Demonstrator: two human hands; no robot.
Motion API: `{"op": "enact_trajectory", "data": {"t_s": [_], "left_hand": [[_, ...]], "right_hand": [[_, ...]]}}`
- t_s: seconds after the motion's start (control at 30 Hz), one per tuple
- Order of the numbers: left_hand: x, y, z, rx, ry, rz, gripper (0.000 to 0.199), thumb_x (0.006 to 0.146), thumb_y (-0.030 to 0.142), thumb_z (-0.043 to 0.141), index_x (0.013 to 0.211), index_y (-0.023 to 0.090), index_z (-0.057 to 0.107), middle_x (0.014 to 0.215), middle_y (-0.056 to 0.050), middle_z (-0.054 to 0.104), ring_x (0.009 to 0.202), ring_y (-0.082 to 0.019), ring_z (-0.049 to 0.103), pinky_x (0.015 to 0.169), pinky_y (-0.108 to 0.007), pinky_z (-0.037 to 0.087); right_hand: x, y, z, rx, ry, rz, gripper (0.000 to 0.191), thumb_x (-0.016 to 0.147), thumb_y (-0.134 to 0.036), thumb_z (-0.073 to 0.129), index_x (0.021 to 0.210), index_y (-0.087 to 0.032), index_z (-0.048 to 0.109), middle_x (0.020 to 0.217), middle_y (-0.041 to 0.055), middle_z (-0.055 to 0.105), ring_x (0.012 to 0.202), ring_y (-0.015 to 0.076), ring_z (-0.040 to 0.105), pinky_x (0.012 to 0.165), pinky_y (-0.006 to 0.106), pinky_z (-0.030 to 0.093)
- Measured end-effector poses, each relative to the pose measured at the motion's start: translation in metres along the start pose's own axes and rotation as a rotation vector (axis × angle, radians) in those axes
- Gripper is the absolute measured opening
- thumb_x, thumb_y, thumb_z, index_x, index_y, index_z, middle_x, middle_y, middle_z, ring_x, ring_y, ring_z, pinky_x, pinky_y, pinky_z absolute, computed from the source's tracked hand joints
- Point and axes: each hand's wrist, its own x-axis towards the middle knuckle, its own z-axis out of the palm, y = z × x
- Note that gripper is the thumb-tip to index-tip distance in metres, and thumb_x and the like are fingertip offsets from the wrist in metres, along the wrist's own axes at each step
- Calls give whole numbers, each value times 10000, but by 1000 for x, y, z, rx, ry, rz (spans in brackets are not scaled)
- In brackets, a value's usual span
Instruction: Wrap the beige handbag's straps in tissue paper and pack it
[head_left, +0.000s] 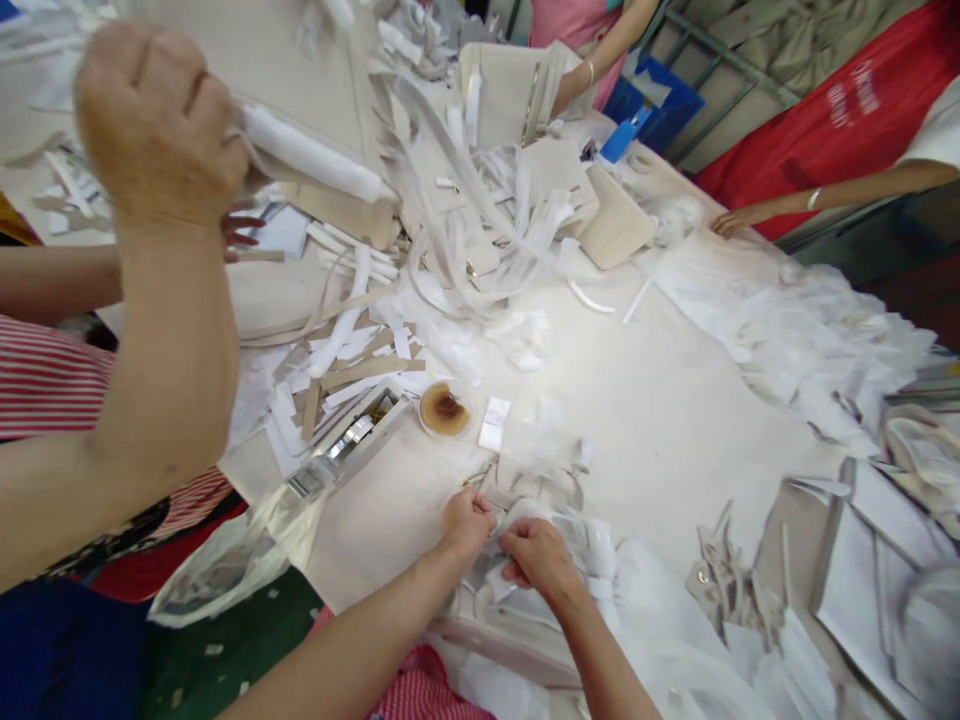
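Observation:
My left hand [468, 518] is closed in a pinch at the lower middle of the head view, near a thin strap with a small metal fitting. Just right of it, my right hand [538, 552] is also pinched closed, by white translucent wrapping [600, 545]. What the fingertips of either hand hold is too small to make out. Under and around both hands lies a pale wrapped piece. A round dish with brown residue [445, 409] and a small white card [494, 423] sit beyond them.
At the left, another person's raised fist [154, 125] grips a white padded strip [315, 155]. A metal-topped box [349, 440] lies left of the dish. Loose straps [450, 260] cover the middle back. Other people's hands [739, 220] work across the table [652, 390].

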Motion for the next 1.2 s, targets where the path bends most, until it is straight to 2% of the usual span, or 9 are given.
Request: {"op": "enact_trajectory", "data": {"t_s": [0.17,0.33,0.5,0.6,0.7,0.83,1.0,1.1,1.2], "left_hand": [[-4,-4,3,-13,33,15,253,627,-11,601,828,143,592,593,67,524,546,-77,514,522,-182,393],[-3,-8,2,86,65,22,230,682,47,582,895,132,593,623,50,553,568,-90,537,540,-191,410],[-9,-6,0,307,38,91,217,721,56,531,883,139,649,733,3,649,715,-120,592,696,-220,442],[-15,2,-2,453,-22,157,188,774,109,515,824,156,690,828,-38,696,841,-162,615,811,-266,437],[-20,7,-4,575,-58,191,209,808,151,495,780,152,702,849,-81,705,896,-210,624,850,-311,429],[-22,5,-2,633,-47,216,245,826,132,445,835,149,689,908,-95,697,924,-215,619,847,-315,422],[-20,2,-7,565,-31,198,234,845,149,434,888,165,664,912,-56,692,903,-164,605,828,-271,425],[-14,5,-14,521,-81,88,242,850,158,424,838,142,665,805,-67,689,801,-164,627,738,-269,464],[-7,6,-19,463,-219,-87,216,826,175,465,764,117,663,569,-46,629,534,-157,596,543,-265,473]], "right_hand": [[2,7,2,48,32,11,172,852,-274,455,725,-195,540,413,-49,540,416,118,592,385,160,411],[2,5,1,21,42,-4,338,864,-469,470,705,-183,555,492,1,609,452,148,635,395,194,454],[0,8,3,-57,79,-23,209,839,-266,462,652,-202,532,390,-20,550,379,144,578,372,200,423],[-2,12,4,-82,91,-40,195,823,-231,452,649,-207,537,396,-23,556,382,140,573,372,199,408],[-2,14,5,-113,101,-65,202,813,-218,451,634,-208,544,400,-22,560,376,135,556,382,203,399],[0,18,6,-169,124,-103,211,793,-192,473,603,-204,563,392,-22,554,388,120,538,429,202,381],[2,23,7,-210,143,-115,210,784,-184,474,607,-205,586,413,-22,577,430,114,555,487,199,381],[2,23,7,-221,146,-111,211,779,-190,468,606,-204,588,409,-24,573,432,115,555,496,200,380],[2,22,7,-218,141,-102,214,782,-200,457,612,-201,587,411,-24,578,423,112,551,500,201,385]]}}
